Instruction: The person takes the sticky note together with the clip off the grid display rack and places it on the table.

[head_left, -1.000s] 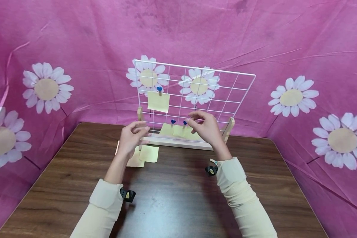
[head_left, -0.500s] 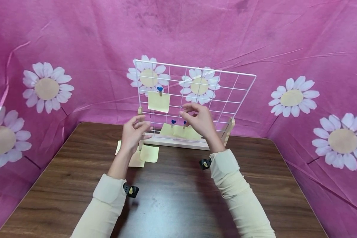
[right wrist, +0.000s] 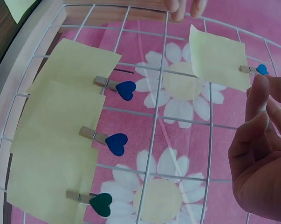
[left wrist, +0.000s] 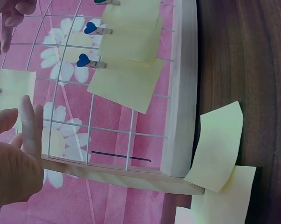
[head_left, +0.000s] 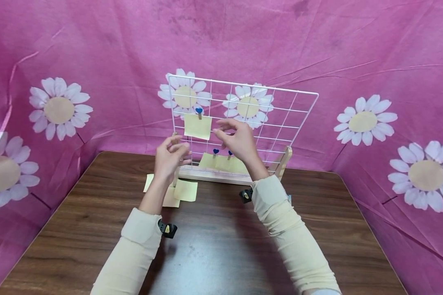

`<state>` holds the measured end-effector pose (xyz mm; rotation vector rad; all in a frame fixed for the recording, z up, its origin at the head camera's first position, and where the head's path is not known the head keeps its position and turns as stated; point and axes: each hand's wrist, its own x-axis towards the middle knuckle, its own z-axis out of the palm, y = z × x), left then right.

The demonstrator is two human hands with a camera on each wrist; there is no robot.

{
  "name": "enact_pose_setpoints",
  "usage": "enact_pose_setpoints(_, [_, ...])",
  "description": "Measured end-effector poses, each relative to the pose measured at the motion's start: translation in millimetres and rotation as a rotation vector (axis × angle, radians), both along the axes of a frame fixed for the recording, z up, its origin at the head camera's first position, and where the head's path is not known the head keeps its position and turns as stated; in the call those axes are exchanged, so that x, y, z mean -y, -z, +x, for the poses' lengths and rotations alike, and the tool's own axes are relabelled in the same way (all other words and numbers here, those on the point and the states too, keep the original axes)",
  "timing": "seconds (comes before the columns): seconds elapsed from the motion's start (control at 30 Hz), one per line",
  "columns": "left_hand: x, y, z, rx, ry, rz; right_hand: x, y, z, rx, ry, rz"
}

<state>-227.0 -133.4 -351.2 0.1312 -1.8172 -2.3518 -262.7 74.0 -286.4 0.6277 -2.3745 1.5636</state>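
Note:
A white wire grid (head_left: 277, 119) stands upright on a wooden base. One yellow sticky note (head_left: 197, 126) hangs at its upper left from a blue heart-topped mini clothespin (head_left: 199, 112). Lower down is a row of three overlapping notes (right wrist: 51, 126), each with a heart clothespin (right wrist: 124, 90); one heart is green (right wrist: 101, 204). My left hand (head_left: 167, 157) hovers by the grid's left post, fingers loosely bent and holding nothing. My right hand (head_left: 238, 139) is before the grid, right of the upper note, with thumb and fingers apart and nothing seen between them.
More sticky notes (head_left: 186, 190) lie on the brown wooden table (head_left: 206, 246), near the grid's left foot. A small light-blue thing (head_left: 289, 199) shows beside my right sleeve. A pink flowered cloth (head_left: 125, 61) surrounds the table's back and sides.
My right hand has moved left and upward, from beside the lower notes toward the upper one. My left hand has risen slightly and shifted right. The notes and clothespins have stayed put.

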Motion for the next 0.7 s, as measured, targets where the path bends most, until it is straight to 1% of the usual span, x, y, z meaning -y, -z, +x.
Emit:
enact_pose_setpoints(0.17, [-0.2,-6.7,-3.2,-0.011,-0.005,0.024,8,-4.9,-1.8,-0.012,0.002,0.012])
enact_pose_setpoints(0.33, [-1.1,-12.7,-4.9,-0.023,-0.029,0.009,17,-11.4,-4.7,-0.003,0.007,0.029])
enact_pose_setpoints(0.5, [-0.2,-18.1,-6.4,-0.029,-0.042,-0.009,26,-22.7,-6.9,0.011,0.005,0.036])
enact_pose_setpoints(0.7, [3.0,-24.3,-11.6,-0.070,-0.067,0.002,33,-30.1,-8.0,0.003,0.023,0.066])
